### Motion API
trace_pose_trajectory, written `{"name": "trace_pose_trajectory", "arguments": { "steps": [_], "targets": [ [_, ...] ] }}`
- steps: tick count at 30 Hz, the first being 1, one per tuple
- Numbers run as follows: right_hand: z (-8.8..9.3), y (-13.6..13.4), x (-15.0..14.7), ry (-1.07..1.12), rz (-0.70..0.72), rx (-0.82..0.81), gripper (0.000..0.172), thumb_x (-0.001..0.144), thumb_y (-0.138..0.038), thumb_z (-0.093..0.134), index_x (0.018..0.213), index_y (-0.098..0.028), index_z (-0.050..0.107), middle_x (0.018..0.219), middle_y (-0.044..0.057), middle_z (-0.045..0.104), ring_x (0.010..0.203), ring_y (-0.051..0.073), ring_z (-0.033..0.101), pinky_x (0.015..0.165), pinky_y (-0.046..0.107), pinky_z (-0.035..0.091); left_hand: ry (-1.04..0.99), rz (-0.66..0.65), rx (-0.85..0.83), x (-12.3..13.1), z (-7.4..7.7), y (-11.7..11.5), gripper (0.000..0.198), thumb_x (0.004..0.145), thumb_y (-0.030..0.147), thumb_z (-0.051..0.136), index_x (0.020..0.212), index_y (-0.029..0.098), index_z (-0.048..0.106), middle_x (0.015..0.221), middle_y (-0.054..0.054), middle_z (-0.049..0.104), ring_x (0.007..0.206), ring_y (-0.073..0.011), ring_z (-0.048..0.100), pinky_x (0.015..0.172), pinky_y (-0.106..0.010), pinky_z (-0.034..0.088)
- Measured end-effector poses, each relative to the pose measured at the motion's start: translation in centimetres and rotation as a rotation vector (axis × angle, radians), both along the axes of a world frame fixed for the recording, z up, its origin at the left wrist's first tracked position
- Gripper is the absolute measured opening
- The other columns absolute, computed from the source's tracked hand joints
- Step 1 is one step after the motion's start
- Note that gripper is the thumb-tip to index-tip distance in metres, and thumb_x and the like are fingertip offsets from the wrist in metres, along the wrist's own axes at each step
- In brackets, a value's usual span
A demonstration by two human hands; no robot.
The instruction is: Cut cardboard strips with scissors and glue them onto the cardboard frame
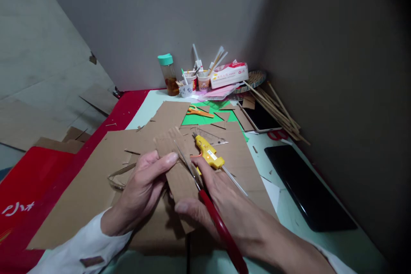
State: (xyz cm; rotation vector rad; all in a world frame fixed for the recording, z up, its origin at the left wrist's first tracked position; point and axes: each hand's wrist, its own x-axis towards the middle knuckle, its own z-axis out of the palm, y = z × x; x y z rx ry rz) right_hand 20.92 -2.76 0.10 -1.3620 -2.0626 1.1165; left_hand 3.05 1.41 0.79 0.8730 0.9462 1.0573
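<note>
The left hand (pixel 143 190) was closed on a cardboard piece (pixel 175 169), thumb on top near its left edge and the other fingers beneath. The piece was held just above a large cardboard sheet (pixel 93 180) at the near middle of the table (pixel 289 222), tilted slightly, with its far end pointing toward the wall.

The right hand (pixel 224 205) was closed around the red handle of the scissors (pixel 221 229). The blades ran up and left from the hand and lay against the right edge of the cardboard piece. Whether the blades were parted or closed could not be determined.

A yellow glue gun (pixel 208 153) lay on the large sheet just beyond the right hand, its nozzle pointing away. A clear set square (pixel 212 138) lay just behind the glue gun. Orange scissors (pixel 199 111) rested farther back on green paper (pixel 210 117), partly covered by cardboard offcuts.

Against the wall stood a bottle (pixel 169 76) with a teal cap, then cups (pixel 192 82) holding brushes and sticks, then a tissue pack (pixel 229 75). A bundle of sticks (pixel 278 111) lay at the far right, with a phone (pixel 261 117) beside it. A black tablet (pixel 308 188) lay near the right edge of the table. A red mat (pixel 25 188) lay to the left, well apart from both hands.
</note>
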Motion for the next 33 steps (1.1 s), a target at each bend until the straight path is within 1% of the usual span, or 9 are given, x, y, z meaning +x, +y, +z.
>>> {"name": "trace_pose_trajectory", "arguments": {
  "steps": [4, 8, 12, 17, 21, 24, 27, 29, 33],
  "targets": [
    [-0.2, -0.1, -0.2, 0.004, -0.029, 0.013, 0.067, 0.099, -0.066, 0.044, 0.146, -0.018, 0.041, 0.090, 0.010, 0.069, 0.085, 0.032, 0.069, 0.074, 0.042, 0.054, -0.004, 0.013, 0.016, 0.1, 0.1, -0.2, 0.011, 0.077, 0.025, 0.079, 0.087, 0.019, 0.080, 0.083, -0.006, 0.078, 0.088, -0.0275, 0.074, 0.070, -0.032, 0.061],
    [0.1, -0.1, -0.9, -0.034, -0.085, -0.023, 0.062, 0.100, -0.058, 0.045, 0.146, -0.016, 0.045, 0.100, 0.017, 0.071, 0.090, 0.035, 0.070, 0.075, 0.045, 0.056, -0.005, 0.009, 0.021, 0.0, -0.1, -0.1, 0.009, 0.081, 0.024, 0.076, 0.088, 0.019, 0.079, 0.081, -0.007, 0.078, 0.080, -0.0255, 0.073, 0.057, -0.029, 0.056],
    [0.3, 0.1, -1.2, -0.086, -0.088, -0.022, 0.062, 0.101, -0.051, 0.048, 0.147, -0.011, 0.045, 0.111, 0.022, 0.069, 0.101, 0.037, 0.068, 0.085, 0.050, 0.054, 0.005, 0.019, 0.043, -0.1, -0.2, 0.0, 0.011, 0.081, 0.024, 0.075, 0.085, 0.015, 0.078, 0.077, -0.007, 0.076, 0.059, -0.0185, 0.066, 0.047, -0.026, 0.048],
    [0.0, 0.1, -0.6, 0.056, -0.051, 0.027, 0.071, 0.098, -0.062, 0.047, 0.152, -0.017, 0.036, 0.100, 0.014, 0.070, 0.095, 0.035, 0.067, 0.080, 0.047, 0.055, -0.004, -0.005, 0.044, 0.3, 0.1, -0.4, 0.010, 0.083, 0.023, 0.074, 0.087, 0.015, 0.079, 0.070, -0.004, 0.073, 0.057, -0.0157, 0.062, 0.048, -0.024, 0.047],
    [0.2, 0.1, -0.2, 0.049, -0.064, -0.052, 0.085, 0.091, -0.072, 0.052, 0.156, -0.021, 0.031, 0.112, 0.017, 0.066, 0.108, 0.039, 0.064, 0.085, 0.051, 0.053, -0.039, -0.036, 0.012, 0.5, 0.6, -1.0, 0.009, 0.081, 0.024, 0.077, 0.077, 0.016, 0.078, 0.059, 0.000, 0.066, 0.051, -0.0115, 0.056, 0.048, -0.020, 0.046],
    [0.3, 0.2, -0.3, 0.043, -0.079, -0.115, 0.091, 0.088, -0.075, 0.054, 0.158, -0.022, 0.029, 0.111, 0.018, 0.066, 0.108, 0.041, 0.064, 0.083, 0.051, 0.053, -0.053, -0.022, -0.007, 0.6, 0.9, -1.3, 0.012, 0.078, 0.024, 0.080, 0.070, 0.015, 0.075, 0.057, 0.001, 0.064, 0.047, -0.0094, 0.051, 0.045, -0.019, 0.042],
    [0.1, 0.2, -0.6, 0.084, -0.088, -0.066, 0.076, 0.092, -0.067, 0.054, 0.152, -0.022, 0.036, 0.105, 0.015, 0.067, 0.101, 0.037, 0.066, 0.078, 0.045, 0.054, -0.073, -0.006, -0.003, 0.7, 0.8, -1.2, 0.023, 0.079, 0.021, 0.079, 0.059, 0.016, 0.069, 0.049, 0.004, 0.055, 0.042, -0.0067, 0.043, 0.040, -0.017, 0.036],
    [0.0, 0.2, -0.9, 0.066, -0.113, -0.053, 0.063, 0.096, -0.059, 0.051, 0.145, -0.021, 0.044, 0.100, 0.014, 0.068, 0.094, 0.036, 0.067, 0.074, 0.044, 0.053, -0.070, -0.001, 0.000, 0.7, 0.6, -1.0, 0.025, 0.080, 0.020, 0.078, 0.058, 0.017, 0.068, 0.050, 0.004, 0.056, 0.043, -0.0072, 0.044, 0.042, -0.018, 0.037],
    [-0.4, 0.0, -1.3, 0.006, -0.157, -0.028, 0.055, 0.098, -0.055, 0.047, 0.139, -0.019, 0.049, 0.099, 0.015, 0.069, 0.089, 0.036, 0.067, 0.073, 0.046, 0.052, -0.029, -0.036, 0.005, 0.7, 0.2, -0.6, 0.011, 0.086, 0.024, 0.072, 0.083, 0.016, 0.078, 0.066, -0.001, 0.068, 0.056, -0.0137, 0.058, 0.052, -0.023, 0.047]
  ]
}}
